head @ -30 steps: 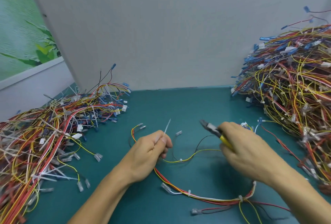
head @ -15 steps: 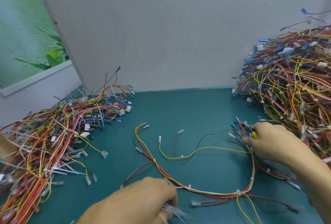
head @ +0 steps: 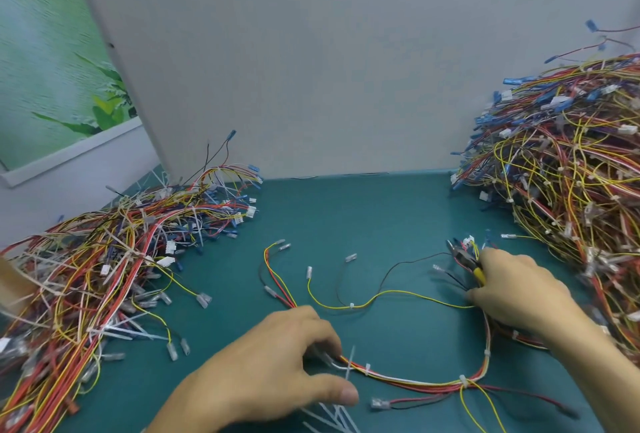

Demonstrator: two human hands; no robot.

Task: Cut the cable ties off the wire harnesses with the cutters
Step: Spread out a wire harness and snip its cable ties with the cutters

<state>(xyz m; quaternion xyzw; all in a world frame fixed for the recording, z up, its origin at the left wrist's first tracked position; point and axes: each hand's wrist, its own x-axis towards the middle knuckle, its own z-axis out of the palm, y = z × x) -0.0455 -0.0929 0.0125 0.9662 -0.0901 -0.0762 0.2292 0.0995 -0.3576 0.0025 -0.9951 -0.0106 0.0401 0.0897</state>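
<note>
Under the left hand (head: pixel 270 367), pinching the wire harness (head: pixel 415 382) beside an uncut cable tie (head: pixel 350 363); well apart at the right hand (head: pixel 516 290), gripping the cutters (head: pixel 464 257). Risks nicking insulation if blades catch wire alongside the tie.

Operator: L hand (head: pixel 273 367) and R hand (head: pixel 516 294) bare. L forearm (head: pixel 180 415), R forearm (head: pixel 595 373) bare to near frame edge. L thumbnail (head: pixel 347 394) short.

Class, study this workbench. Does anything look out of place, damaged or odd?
Nothing looks damaged. One cable tie on the harness by the left hand stands up with a long tail, and loose ties litter the near edge of the mat.
</note>
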